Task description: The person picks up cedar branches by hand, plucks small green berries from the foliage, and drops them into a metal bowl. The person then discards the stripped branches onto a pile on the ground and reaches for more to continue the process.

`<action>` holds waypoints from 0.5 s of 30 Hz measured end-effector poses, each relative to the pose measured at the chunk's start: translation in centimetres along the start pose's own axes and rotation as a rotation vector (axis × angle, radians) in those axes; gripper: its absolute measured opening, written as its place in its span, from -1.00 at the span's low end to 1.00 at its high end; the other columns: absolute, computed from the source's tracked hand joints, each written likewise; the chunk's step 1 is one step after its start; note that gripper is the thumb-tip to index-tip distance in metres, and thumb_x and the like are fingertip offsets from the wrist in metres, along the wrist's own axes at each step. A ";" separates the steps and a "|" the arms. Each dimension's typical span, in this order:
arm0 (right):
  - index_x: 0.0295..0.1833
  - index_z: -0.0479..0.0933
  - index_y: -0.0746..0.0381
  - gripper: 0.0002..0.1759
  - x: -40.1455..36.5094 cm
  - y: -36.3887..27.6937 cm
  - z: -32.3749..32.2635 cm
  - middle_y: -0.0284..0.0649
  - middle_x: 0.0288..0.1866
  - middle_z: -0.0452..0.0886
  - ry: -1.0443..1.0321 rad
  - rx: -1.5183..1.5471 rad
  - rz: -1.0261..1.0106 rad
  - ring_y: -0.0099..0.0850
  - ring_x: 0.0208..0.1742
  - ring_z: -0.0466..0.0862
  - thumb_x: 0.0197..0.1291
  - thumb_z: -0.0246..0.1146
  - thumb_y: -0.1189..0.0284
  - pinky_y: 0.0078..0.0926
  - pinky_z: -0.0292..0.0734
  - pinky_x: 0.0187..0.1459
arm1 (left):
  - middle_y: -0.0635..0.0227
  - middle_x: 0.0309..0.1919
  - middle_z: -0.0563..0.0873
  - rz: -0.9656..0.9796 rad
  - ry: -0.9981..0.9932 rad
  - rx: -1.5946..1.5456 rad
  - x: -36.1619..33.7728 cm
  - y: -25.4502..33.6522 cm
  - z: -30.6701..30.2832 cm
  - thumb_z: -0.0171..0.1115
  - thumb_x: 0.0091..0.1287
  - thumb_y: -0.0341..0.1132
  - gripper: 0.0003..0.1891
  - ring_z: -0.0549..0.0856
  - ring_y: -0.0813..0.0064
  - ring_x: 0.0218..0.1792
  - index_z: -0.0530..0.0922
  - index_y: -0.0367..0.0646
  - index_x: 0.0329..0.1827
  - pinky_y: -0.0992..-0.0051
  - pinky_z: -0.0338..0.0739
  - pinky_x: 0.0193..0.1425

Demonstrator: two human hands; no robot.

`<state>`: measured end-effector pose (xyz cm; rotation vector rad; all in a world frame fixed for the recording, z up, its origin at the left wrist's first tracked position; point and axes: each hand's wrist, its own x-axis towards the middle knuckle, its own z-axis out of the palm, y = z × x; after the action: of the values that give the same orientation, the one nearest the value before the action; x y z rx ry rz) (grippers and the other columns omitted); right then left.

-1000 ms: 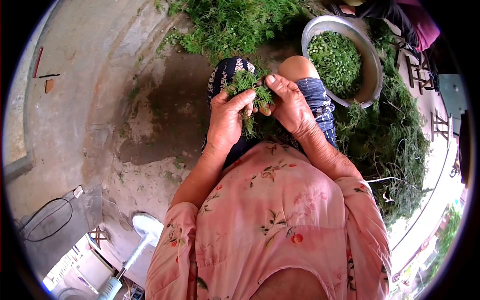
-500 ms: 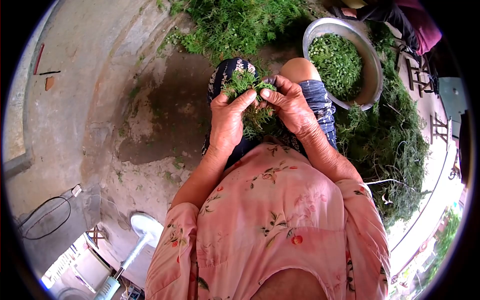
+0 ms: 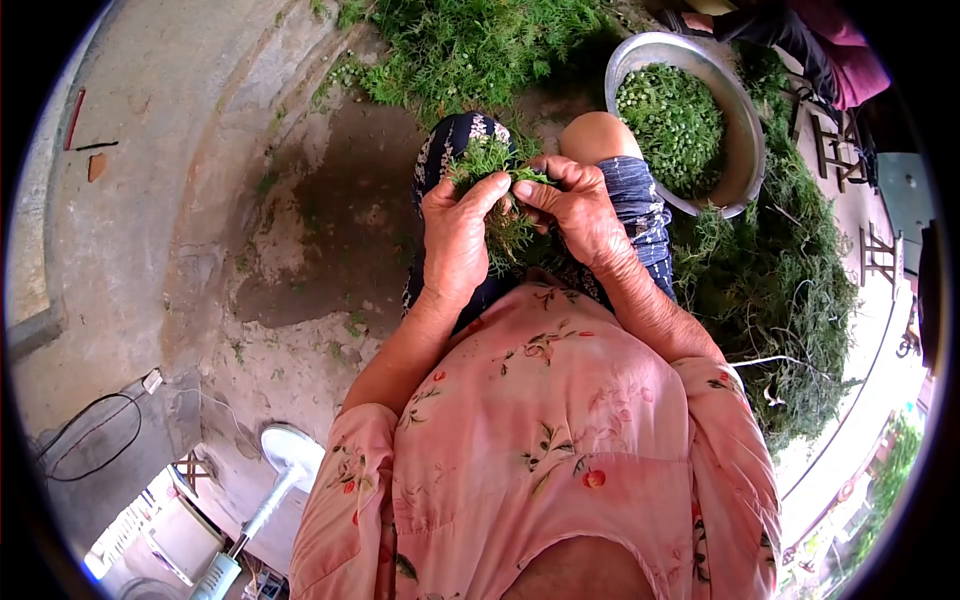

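Observation:
A leafy green sprig (image 3: pixel 484 160) is held over my lap between both hands. My left hand (image 3: pixel 458 240) has its thumb and fingers closed on the sprig's left side. Close beside it, my right hand (image 3: pixel 582 215) pinches the right side of the same greenery, its thumb near the left thumb. Browner foliage hangs below the fingers. To the right of my knee, a round metal basin (image 3: pixel 744 150) holds small picked green pieces (image 3: pixel 672 130).
A heap of green branches (image 3: pixel 480 50) lies ahead, and a darker pile (image 3: pixel 770 300) spreads on the right. Another person's dark-clothed leg (image 3: pixel 770 35) shows at the upper right. A fan (image 3: pixel 290 450) stands lower left, near a black cable (image 3: pixel 138 425).
My right thumb has bent and drawn slightly back from the left thumb. The sprig has shifted slightly between my fingers.

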<state>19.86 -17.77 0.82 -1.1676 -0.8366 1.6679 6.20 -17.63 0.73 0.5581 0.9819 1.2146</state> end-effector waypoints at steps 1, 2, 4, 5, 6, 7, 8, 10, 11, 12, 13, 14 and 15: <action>-0.25 0.56 0.29 -0.89 0.0 0.0 0.1 -0.39 -0.52 0.57 -0.008 -0.022 -0.015 -0.69 -0.57 0.47 0.10 0.26 0.49 -0.75 0.36 -0.57 | 0.43 -0.49 0.61 0.029 0.047 0.012 0.0 0.0 0.3 0.20 0.14 -0.51 -0.97 0.52 0.66 -0.51 0.57 -0.25 -0.38 0.62 0.46 -0.39; -0.28 0.57 0.29 -0.90 0.0 0.0 0.2 -0.39 -0.53 0.57 -0.016 -0.043 -0.029 -0.69 -0.57 0.47 0.10 0.26 0.49 -0.76 0.35 -0.58 | 0.43 -0.49 0.61 0.028 0.047 0.013 -0.1 0.1 0.4 0.20 0.14 -0.51 -0.97 0.52 0.66 -0.51 0.57 -0.25 -0.38 0.62 0.46 -0.39; -0.28 0.57 0.29 -0.90 0.1 0.3 0.3 -0.38 -0.54 0.57 -0.015 -0.029 -0.028 -0.69 -0.58 0.47 0.09 0.26 0.50 -0.76 0.35 -0.58 | 0.44 -0.54 0.58 0.016 0.048 -0.083 -0.2 0.1 0.6 0.19 0.13 -0.49 -0.99 0.50 0.67 -0.55 0.56 -0.24 -0.43 0.61 0.45 -0.46; -0.29 0.58 0.30 -0.90 0.1 0.4 0.4 -0.38 -0.55 0.57 -0.015 -0.016 -0.028 -0.69 -0.60 0.47 0.09 0.26 0.50 -0.76 0.35 -0.58 | 0.44 -0.54 0.58 0.016 0.048 -0.082 -0.1 0.0 0.6 0.19 0.13 -0.49 -0.99 0.50 0.67 -0.55 0.56 -0.24 -0.43 0.61 0.45 -0.46; -0.29 0.58 0.30 -0.90 0.1 0.4 0.5 -0.38 -0.55 0.57 -0.015 -0.015 -0.028 -0.69 -0.60 0.47 0.09 0.26 0.50 -0.76 0.35 -0.58 | 0.44 -0.55 0.57 0.002 0.077 -0.100 0.1 -0.3 0.5 0.19 0.12 -0.49 -0.98 0.50 0.65 -0.58 0.55 -0.24 -0.44 0.59 0.45 -0.50; -0.29 0.58 0.31 -0.90 0.0 0.5 0.7 -0.38 -0.56 0.57 -0.010 -0.010 -0.041 -0.69 -0.61 0.46 0.09 0.26 0.50 -0.76 0.35 -0.58 | 0.43 -0.56 0.56 -0.011 0.106 -0.119 0.2 -0.4 0.5 0.18 0.12 -0.49 -0.97 0.49 0.64 -0.61 0.54 -0.23 -0.45 0.58 0.45 -0.54; -0.28 0.57 0.31 -0.89 0.0 0.5 0.8 -0.37 -0.56 0.57 -0.004 -0.006 -0.053 -0.69 -0.62 0.46 0.09 0.26 0.50 -0.76 0.35 -0.58 | 0.43 -0.56 0.56 -0.011 0.106 -0.118 0.1 -0.4 0.5 0.18 0.12 -0.49 -0.97 0.49 0.64 -0.61 0.54 -0.23 -0.45 0.58 0.45 -0.54; -0.28 0.57 0.32 -0.89 -0.1 0.5 0.7 -0.37 -0.57 0.57 -0.007 -0.001 -0.043 -0.69 -0.62 0.46 0.09 0.26 0.51 -0.76 0.35 -0.58 | 0.40 -0.55 0.57 -0.027 0.125 -0.133 -0.2 -0.1 0.8 0.18 0.12 -0.49 -0.97 0.52 0.59 -0.63 0.51 -0.24 -0.46 0.54 0.46 -0.59; -0.27 0.57 0.32 -0.89 -0.1 0.5 0.7 -0.37 -0.57 0.57 -0.010 0.004 -0.031 -0.69 -0.62 0.46 0.09 0.26 0.51 -0.76 0.35 -0.58 | 0.40 -0.55 0.57 -0.026 0.124 -0.132 -0.2 0.0 1.0 0.18 0.12 -0.49 -0.97 0.52 0.59 -0.63 0.51 -0.24 -0.46 0.54 0.46 -0.59; -0.27 0.57 0.32 -0.89 -0.2 0.5 0.7 -0.37 -0.57 0.57 -0.011 0.004 -0.032 -0.69 -0.62 0.46 0.09 0.26 0.51 -0.76 0.35 -0.58 | 0.39 -0.55 0.57 -0.026 0.130 -0.140 -0.2 0.0 1.1 0.17 0.12 -0.49 -0.97 0.53 0.57 -0.63 0.51 -0.24 -0.45 0.53 0.47 -0.60; -0.27 0.57 0.32 -0.89 -0.2 0.4 0.8 -0.36 -0.57 0.57 -0.006 0.004 -0.032 -0.69 -0.62 0.45 0.09 0.25 0.52 -0.76 0.35 -0.57 | 0.38 -0.55 0.57 -0.027 0.136 -0.147 -0.2 0.1 1.2 0.16 0.13 -0.49 -0.97 0.54 0.54 -0.64 0.50 -0.24 -0.44 0.52 0.48 -0.61; -0.27 0.57 0.33 -0.90 -0.3 0.4 0.8 -0.35 -0.56 0.57 0.000 0.003 -0.031 -0.69 -0.62 0.45 0.09 0.25 0.53 -0.76 0.35 -0.57 | 0.38 -0.55 0.57 -0.026 0.136 -0.147 -0.3 0.4 1.3 0.16 0.13 -0.49 -0.97 0.54 0.54 -0.64 0.50 -0.24 -0.44 0.52 0.48 -0.61; -0.27 0.57 0.33 -0.90 -0.5 0.3 1.0 -0.35 -0.56 0.57 0.000 0.003 -0.032 -0.69 -0.62 0.45 0.09 0.25 0.53 -0.76 0.35 -0.57 | 0.37 -0.54 0.58 -0.057 0.135 -0.158 -0.3 0.8 1.4 0.16 0.13 -0.49 -0.97 0.55 0.53 -0.64 0.49 -0.24 -0.43 0.51 0.49 -0.63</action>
<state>18.93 -18.40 1.06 -1.1467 -0.8487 1.6427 6.98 -17.50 2.12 0.3254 0.9983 1.2788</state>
